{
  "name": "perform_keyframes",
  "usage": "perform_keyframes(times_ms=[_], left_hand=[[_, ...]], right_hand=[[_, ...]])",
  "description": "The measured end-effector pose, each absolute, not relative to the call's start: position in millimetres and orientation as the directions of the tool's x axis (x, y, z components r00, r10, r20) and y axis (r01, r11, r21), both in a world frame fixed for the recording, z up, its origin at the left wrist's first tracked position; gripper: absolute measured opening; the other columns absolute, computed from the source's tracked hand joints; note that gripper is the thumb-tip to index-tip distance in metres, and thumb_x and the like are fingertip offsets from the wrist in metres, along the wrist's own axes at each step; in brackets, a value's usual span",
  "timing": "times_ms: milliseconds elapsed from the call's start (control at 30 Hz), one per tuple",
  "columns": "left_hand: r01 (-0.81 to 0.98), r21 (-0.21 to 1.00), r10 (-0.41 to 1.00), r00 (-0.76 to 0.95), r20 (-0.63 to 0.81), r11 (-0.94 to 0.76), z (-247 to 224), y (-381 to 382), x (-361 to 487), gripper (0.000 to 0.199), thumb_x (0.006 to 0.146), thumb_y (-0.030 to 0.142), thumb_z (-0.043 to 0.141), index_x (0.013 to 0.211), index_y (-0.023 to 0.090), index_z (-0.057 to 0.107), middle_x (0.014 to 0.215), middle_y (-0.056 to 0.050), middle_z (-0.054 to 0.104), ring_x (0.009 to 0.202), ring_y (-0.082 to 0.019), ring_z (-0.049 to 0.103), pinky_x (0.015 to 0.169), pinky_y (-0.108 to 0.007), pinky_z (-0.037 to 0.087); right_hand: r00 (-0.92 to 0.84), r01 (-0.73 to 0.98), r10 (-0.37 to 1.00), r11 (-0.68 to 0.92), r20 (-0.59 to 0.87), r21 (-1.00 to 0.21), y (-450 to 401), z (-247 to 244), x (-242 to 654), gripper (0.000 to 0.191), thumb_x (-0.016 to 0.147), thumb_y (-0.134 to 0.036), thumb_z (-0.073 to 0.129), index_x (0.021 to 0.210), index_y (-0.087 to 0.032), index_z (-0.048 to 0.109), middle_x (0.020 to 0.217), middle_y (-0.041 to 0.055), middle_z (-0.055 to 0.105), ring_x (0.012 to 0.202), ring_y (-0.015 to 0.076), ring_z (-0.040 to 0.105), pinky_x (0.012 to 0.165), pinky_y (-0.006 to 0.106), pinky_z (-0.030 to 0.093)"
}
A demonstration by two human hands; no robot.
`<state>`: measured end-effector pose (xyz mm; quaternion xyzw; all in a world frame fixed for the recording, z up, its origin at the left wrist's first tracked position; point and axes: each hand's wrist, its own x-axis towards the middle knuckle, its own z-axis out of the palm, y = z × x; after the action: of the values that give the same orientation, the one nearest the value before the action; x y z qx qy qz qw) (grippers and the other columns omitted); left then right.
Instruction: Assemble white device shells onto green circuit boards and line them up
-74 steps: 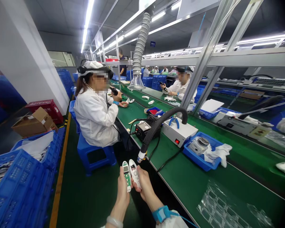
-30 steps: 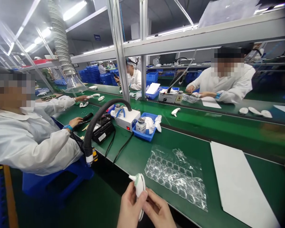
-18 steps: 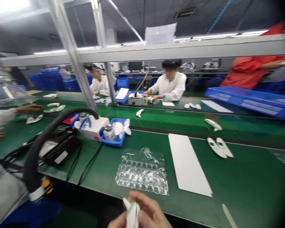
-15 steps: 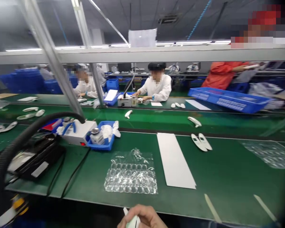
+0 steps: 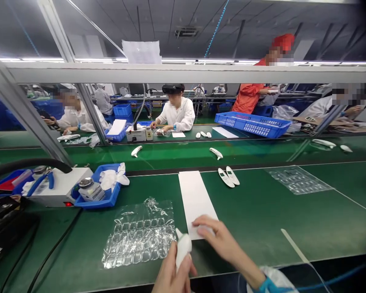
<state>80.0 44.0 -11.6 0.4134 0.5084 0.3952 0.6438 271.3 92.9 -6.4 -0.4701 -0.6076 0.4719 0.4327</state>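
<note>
On the workbench (image 5: 262, 240), a paper sheet (image 5: 195, 199) lies at twelve o'clock from the viewer, with two device casings (image 5: 228, 176) side by side at one o'clock. A bubble-plastic sheet (image 5: 138, 234) lies at eleven, a tray (image 5: 99, 191) behind it, and a benchtop unit (image 5: 57, 185) just left of the tray at ten.

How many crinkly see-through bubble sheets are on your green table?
2. One clear plastic blister sheet lies left of the white paper sheet; the other lies farther right, beyond two white plastic shells. Others could be hidden.

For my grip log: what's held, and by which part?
The left hand grips a white plastic device around its lower body, tip upward; the right hand just touches a white sheet.
</note>
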Motion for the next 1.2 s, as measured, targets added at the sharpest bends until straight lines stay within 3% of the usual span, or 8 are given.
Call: perform_keyframes(times_ms=[100,233,333,700,833,933,1067,1200], left_hand=[[-0.146,0.941,0.934,0.239,-0.267,0.306,-0.6,77.3,97.4,0.049,0.077,0.062,0.059,0.091,0.016,0.061,0.080,-0.008,0.066,0.061,-0.017,0.061,0.057,-0.028,0.051],[-0.061,0.975,0.962,0.188,-0.200,0.214,-10.1,110.3,111.8,0.047,0.081,0.061,0.054,0.089,0.015,0.062,0.085,-0.010,0.067,0.083,-0.023,0.063,0.079,-0.034,0.050],[0.043,0.982,0.963,0.191,-0.188,0.183,-24.8,119.7,117.5,0.049,0.083,0.062,0.050,0.087,0.014,0.061,0.082,-0.009,0.066,0.080,-0.022,0.061,0.077,-0.034,0.047],[0.045,0.976,0.963,0.159,-0.216,0.212,-23.6,115.5,119.4,0.049,0.083,0.064,0.049,0.082,0.016,0.060,0.077,-0.006,0.063,0.077,-0.020,0.058,0.073,-0.029,0.041],[0.046,0.978,0.968,0.146,-0.206,0.201,-28.0,116.6,120.9,0.053,0.081,0.067,0.050,0.083,0.015,0.061,0.076,-0.006,0.063,0.075,-0.020,0.058,0.071,-0.029,0.041],[-0.091,0.963,0.957,0.172,-0.235,0.253,-22.8,113.5,121.5,0.056,0.079,0.071,0.048,0.078,0.016,0.059,0.068,-0.004,0.062,0.064,-0.017,0.058,0.063,-0.027,0.043],[-0.283,0.862,0.904,0.214,-0.369,0.419,-5.1,104.1,116.0,0.063,0.080,0.075,0.039,0.075,0.015,0.058,0.047,0.001,0.053,0.044,-0.011,0.047,0.047,-0.023,0.036],[-0.392,0.775,0.869,0.219,-0.444,0.495,9.7,93.5,104.7,0.069,0.079,0.077,0.035,0.072,0.013,0.059,0.047,0.000,0.053,0.042,-0.010,0.045,0.045,-0.021,0.032]], right_hand=[[-0.129,0.402,0.972,0.231,0.195,-0.886,133.9,-17.9,310.2,0.020,0.086,-0.030,0.056,0.086,-0.021,0.074,0.086,0.0062,0.061,0.080,0.0219,0.057,0.076,0.033,0.043],[-0.204,0.446,0.969,0.221,0.142,-0.867,159.3,-35.8,331.7,0.014,0.080,-0.023,0.060,0.075,-0.020,0.073,0.080,0.0034,0.054,0.073,0.0184,0.052,0.068,0.030,0.040],[-0.248,0.463,0.963,0.212,0.103,-0.861,160.9,-37.3,333.7,0.013,0.079,-0.022,0.060,0.073,-0.019,0.071,0.081,0.0027,0.052,0.075,0.0183,0.052,0.068,0.029,0.039],[-0.236,0.533,0.966,0.216,0.101,-0.818,160.3,-35.6,322.6,0.010,0.078,-0.012,0.052,0.071,-0.020,0.052,0.081,0.0013,0.052,0.082,0.0202,0.046,0.075,0.033,0.034],[-0.151,0.498,0.978,0.199,0.142,-0.844,155.2,-32.0,324.6,0.012,0.085,-0.022,0.045,0.073,-0.021,0.045,0.074,-0.0005,0.046,0.071,0.0174,0.043,0.067,0.031,0.034],[-0.107,0.449,0.984,0.175,0.142,-0.876,146.3,-12.8,318.7,0.016,0.089,-0.030,0.043,0.076,-0.021,0.043,0.070,-0.0024,0.043,0.065,0.0153,0.041,0.061,0.028,0.034],[-0.202,0.236,0.977,0.117,0.069,-0.965,125.2,24.8,283.6,0.018,0.089,-0.033,0.050,0.076,-0.020,0.047,0.069,-0.0030,0.045,0.062,0.0128,0.044,0.059,0.025,0.037],[-0.342,0.089,0.940,0.021,-0.011,-0.996,111.4,44.6,243.7,0.015,0.089,-0.029,0.052,0.078,-0.019,0.049,0.063,-0.0035,0.049,0.059,0.0126,0.047,0.057,0.025,0.037]])
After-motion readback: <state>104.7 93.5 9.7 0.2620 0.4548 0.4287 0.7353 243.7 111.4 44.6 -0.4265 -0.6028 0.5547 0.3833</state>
